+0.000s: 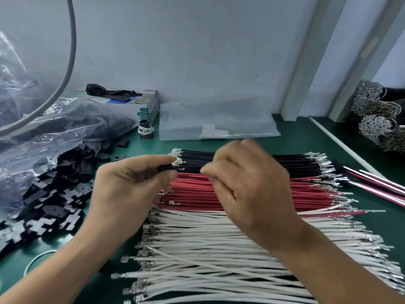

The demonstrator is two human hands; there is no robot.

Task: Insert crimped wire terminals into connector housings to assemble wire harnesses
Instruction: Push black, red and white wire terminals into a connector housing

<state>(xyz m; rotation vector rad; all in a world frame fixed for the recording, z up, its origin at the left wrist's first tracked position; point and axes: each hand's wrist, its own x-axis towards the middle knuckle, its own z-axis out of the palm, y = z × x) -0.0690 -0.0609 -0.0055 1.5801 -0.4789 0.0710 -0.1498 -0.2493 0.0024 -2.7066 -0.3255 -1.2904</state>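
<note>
Above the wires (219, 235), the left hand (131, 183) pinches a black housing (167, 168).

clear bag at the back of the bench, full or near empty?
Near empty. The clear bag lies almost flat on the green mat, and only a few pale pieces show through it, near its front edge.

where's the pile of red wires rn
In the head view the red wires lie mid-table on the green mat, between the black wires behind and the white wires in front.
</note>
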